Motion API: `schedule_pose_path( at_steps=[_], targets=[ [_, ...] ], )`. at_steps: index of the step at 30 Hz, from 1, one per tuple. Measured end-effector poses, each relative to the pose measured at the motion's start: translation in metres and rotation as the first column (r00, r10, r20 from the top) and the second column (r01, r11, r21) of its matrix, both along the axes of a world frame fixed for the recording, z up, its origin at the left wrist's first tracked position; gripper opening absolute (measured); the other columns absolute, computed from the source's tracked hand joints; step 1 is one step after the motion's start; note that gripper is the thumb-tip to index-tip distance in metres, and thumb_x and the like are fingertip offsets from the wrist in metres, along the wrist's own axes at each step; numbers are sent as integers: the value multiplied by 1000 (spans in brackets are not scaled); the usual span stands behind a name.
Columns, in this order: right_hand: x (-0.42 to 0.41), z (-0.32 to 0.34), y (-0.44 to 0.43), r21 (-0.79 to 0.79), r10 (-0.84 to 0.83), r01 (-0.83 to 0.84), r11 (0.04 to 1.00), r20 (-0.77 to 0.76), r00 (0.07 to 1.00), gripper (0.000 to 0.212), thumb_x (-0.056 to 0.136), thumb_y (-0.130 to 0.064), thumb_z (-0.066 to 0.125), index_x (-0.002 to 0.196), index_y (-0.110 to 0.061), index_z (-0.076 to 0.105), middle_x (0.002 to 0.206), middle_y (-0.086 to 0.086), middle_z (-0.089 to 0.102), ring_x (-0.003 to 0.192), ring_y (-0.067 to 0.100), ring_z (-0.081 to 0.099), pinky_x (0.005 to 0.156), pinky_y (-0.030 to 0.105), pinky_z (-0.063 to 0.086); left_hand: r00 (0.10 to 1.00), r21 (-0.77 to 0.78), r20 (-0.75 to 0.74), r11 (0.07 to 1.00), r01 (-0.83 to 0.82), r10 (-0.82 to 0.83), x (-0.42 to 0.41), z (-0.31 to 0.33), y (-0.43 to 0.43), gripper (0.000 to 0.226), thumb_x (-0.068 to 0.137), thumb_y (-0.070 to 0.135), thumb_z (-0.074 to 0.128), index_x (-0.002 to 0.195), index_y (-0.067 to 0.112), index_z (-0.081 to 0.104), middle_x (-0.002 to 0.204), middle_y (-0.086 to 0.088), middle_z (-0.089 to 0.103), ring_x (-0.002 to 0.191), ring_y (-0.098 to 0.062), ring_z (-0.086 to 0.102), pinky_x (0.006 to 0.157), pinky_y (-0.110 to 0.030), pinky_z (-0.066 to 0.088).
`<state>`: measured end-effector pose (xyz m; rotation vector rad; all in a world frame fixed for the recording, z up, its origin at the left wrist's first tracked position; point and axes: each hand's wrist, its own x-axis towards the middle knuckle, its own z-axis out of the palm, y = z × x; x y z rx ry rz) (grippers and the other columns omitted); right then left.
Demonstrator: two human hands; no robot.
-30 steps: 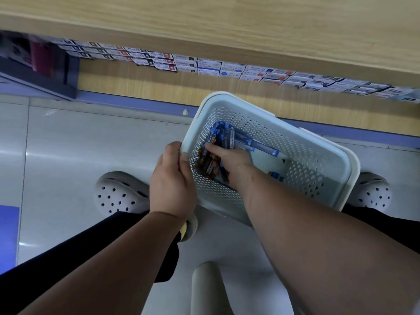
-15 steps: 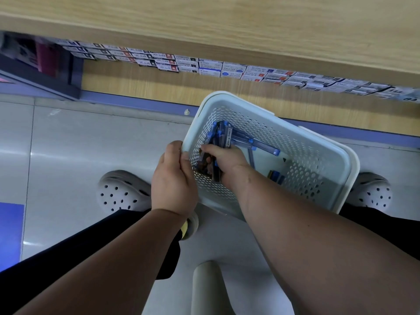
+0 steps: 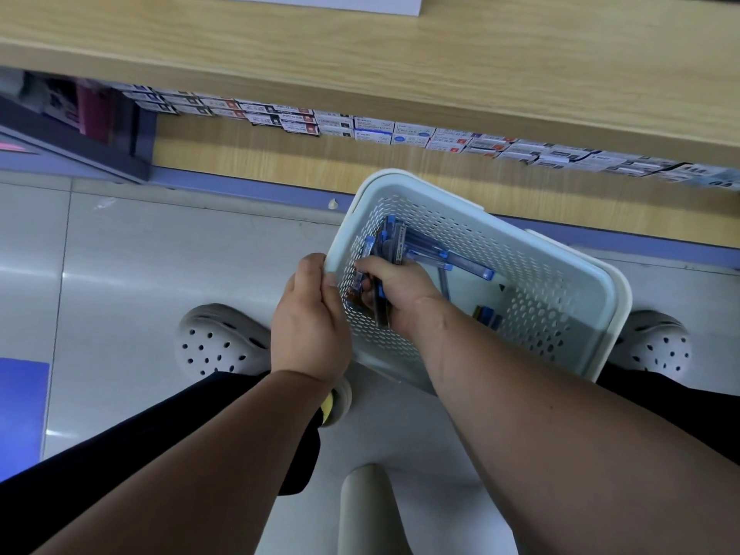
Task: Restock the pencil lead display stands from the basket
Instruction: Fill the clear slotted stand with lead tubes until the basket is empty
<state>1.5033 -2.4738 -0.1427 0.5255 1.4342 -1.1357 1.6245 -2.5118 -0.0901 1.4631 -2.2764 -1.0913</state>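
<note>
1. Wooden shelf (image 3: 360,54): spans the top edge of the view. A row of small boxes (image 3: 372,128) is lined up beneath its front lip.
2. Tiled floor (image 3: 160,274): pale and glossy. Two perforated clogs stand on it, the left clog (image 3: 220,342) beside the basket and the right clog (image 3: 656,346) partly hidden behind the basket's right corner.
3. Basket (image 3: 540,282): white, with perforated walls. It is tilted and held off the floor in front of the shelf.
4. Left hand (image 3: 310,322): clamped on the basket's left rim, thumb over the edge.
5. Right hand (image 3: 400,290): inside the basket against the left wall, fingers curled round a bundle of lead cases (image 3: 378,302). Only the basket wall separates the two hands.
6. Loose lead cases (image 3: 448,258): blue-capped, lying toward the basket's far-left corner.
7. One small blue case (image 3: 486,314): on the basket bottom, apart from the others.
</note>
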Motion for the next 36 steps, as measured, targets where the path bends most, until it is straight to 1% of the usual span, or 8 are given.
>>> schedule_pose_path(
  at_steps=[14,19,22,24,27,30,34,36],
  targets=[
    [-12,46,48,-67,-65,66,996,16,998,18,87,0,73,76,-8,61,57,4,55,47,11,48,41,20,40,981,-17,164,994,112,-108,1,11,-7,19,104,23,39,114,11,50,93,-10,55,79,-36,52,64,-35,31],
    [-9,85,60,-163,-3,6,987,19,1000,11,89,-1,71,83,-6,62,54,2,57,47,11,47,40,20,37,951,-70,296,991,116,-90,1,46,-29,32,98,35,54,121,12,57,111,-14,59,101,-36,55,83,-45,45],
    [-7,114,64,-217,18,-18,976,1,1000,14,89,-1,71,80,-7,61,54,1,56,49,11,47,41,20,38,955,2,262,989,146,-141,-3,80,-26,23,97,36,56,108,17,61,98,-7,61,88,-29,57,78,-39,45],
    [-9,133,63,-257,-16,15,966,-1,1000,12,88,-1,71,83,-7,62,55,1,56,48,10,48,41,19,39,961,331,194,936,124,-196,-12,105,-15,18,99,36,54,100,20,62,89,-6,65,76,-25,62,71,-36,47],
    [-17,168,66,-318,-31,20,948,-28,999,13,89,-6,69,101,-2,63,55,3,52,42,9,45,40,19,38,994,784,-9,616,72,-105,-21,143,12,22,103,27,50,106,9,62,87,-13,68,66,-29,64,59,-32,46],
    [-30,207,72,-377,-52,22,926,-69,996,17,90,-9,70,104,-2,63,55,3,51,42,10,44,40,19,39,985,783,-171,602,159,-37,-29,178,26,20,104,19,50,103,2,61,81,-18,64,60,-28,63,54,-30,46],
    [-48,265,78,-452,-71,-2,892,-145,987,17,90,-10,71,75,-8,63,58,4,50,45,12,43,41,20,38,959,696,-283,681,227,-31,-43,226,34,20,105,19,47,96,5,59,74,-16,57,53,-26,57,54,-32,41],
    [-53,292,85,-502,-88,-8,865,-168,982,17,90,-9,71,75,-9,62,59,4,50,46,11,43,40,19,38,940,663,-338,697,272,-46,-48,247,41,21,105,20,46,97,7,60,71,-14,56,52,-26,56,52,-31,40]
  ],
)
